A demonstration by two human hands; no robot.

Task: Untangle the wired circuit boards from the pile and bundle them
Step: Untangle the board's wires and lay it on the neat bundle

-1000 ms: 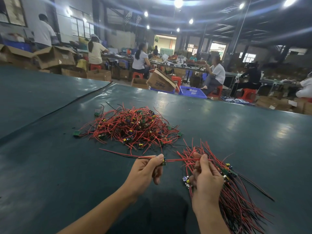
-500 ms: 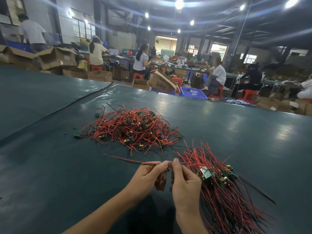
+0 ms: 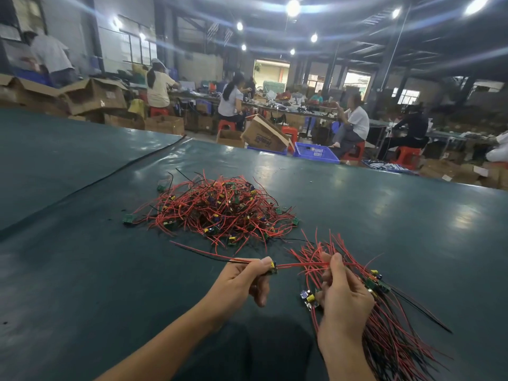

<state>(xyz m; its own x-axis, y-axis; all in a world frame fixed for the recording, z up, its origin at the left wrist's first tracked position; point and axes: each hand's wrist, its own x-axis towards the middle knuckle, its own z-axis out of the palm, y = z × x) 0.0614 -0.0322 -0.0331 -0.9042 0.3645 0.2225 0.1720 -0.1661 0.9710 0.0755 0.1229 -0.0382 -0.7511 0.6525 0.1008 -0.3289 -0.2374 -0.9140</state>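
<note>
Green-topped table [image 3: 384, 215], tangled pile [image 3: 217, 210] mid-surface. Pinches one freed circuit board [image 3: 272, 266] in left hand [image 3: 242, 281]; grips bundle [image 3: 390, 339] in right hand [image 3: 343, 298]. Probably adding it next: needs wires aligned alongside the rest.

Two hands work here, the left hand [image 3: 242, 281] and the right hand [image 3: 343, 295]. Mid-worktop [image 3: 82, 270] lies one tangled pile [image 3: 220, 210] of wired boards, too many to count. There is one bundle [image 3: 390, 339] at the near right edge, one single board [image 3: 272, 267], and one blue basket [image 3: 316, 154] beyond the far edge.
</note>
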